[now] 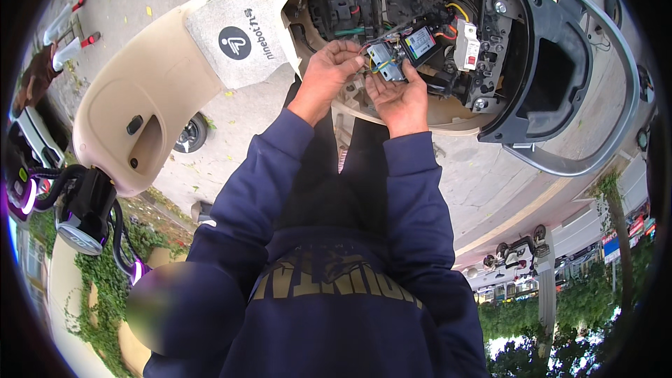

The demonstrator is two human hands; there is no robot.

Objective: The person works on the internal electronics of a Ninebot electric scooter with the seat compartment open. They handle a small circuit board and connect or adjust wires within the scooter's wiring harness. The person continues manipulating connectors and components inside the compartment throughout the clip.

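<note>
Over the open body of a cream electric scooter, both my hands work at a small grey metal box [385, 63] with thin coloured wires across it. My right hand [402, 101] is turned palm up, with its thumb and fingers closed about the near edge of this box. To the left, my left hand [327, 77] pinches thin wires [366, 50] at the box's left side. Its fingertips hide where the wires end. A black box with a colourful label [420, 43] lies just beyond the right thumb.
A white circuit breaker [467, 45] with orange and yellow leads sits at the right in the compartment. The dark tail piece with its grey grab rail [623, 112] curves around the right end. Cream footboard bodywork [140, 70] and the handlebar [87, 199] extend leftward.
</note>
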